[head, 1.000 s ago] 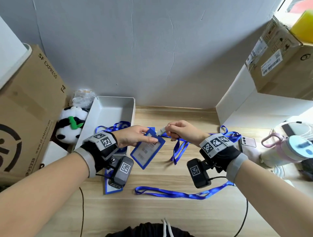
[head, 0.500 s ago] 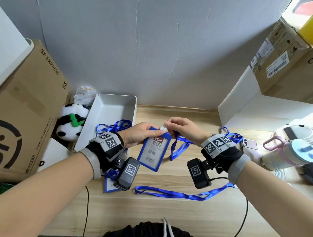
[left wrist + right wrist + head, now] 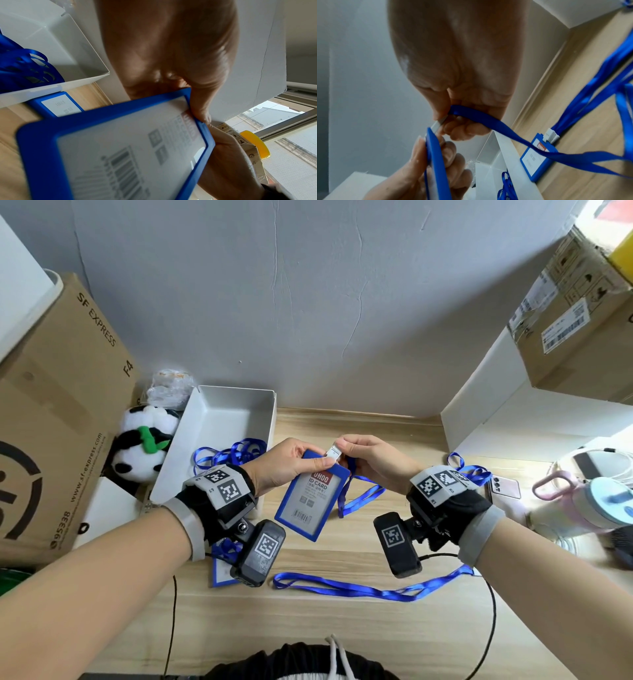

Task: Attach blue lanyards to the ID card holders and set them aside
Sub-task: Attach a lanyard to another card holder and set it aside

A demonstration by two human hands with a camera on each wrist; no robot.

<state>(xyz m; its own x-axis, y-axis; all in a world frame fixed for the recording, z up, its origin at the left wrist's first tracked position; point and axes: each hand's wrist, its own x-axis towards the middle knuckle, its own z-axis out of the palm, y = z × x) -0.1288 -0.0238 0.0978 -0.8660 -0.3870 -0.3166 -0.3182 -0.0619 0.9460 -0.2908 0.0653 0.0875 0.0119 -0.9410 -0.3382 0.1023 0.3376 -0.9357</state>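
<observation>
A blue ID card holder (image 3: 307, 498) hangs upright above the desk, pinched at its top edge by my left hand (image 3: 291, 463). My right hand (image 3: 363, 457) pinches the white clip (image 3: 333, 453) of a blue lanyard (image 3: 359, 498) right at the holder's top. In the left wrist view the holder (image 3: 120, 148) fills the frame with my thumb on its top corner. The right wrist view shows the clip (image 3: 437, 125) touching the holder's edge (image 3: 435, 162), with the lanyard strap (image 3: 505, 128) trailing away. Whether the clip is latched is hidden.
A white bin (image 3: 219, 419) with blue lanyards (image 3: 233, 453) stands at the left. Another holder (image 3: 221, 570) lies under my left wrist, and one with a lanyard lies beside the bin (image 3: 537, 155). A loose lanyard (image 3: 370, 589) crosses the desk. Cardboard boxes, a plush panda (image 3: 140, 446), a phone and a bottle (image 3: 582, 505) ring the desk.
The holder has swung from tilted to hanging upright and both hands have risen a little. The clip has come from beside the holder onto its top edge.
</observation>
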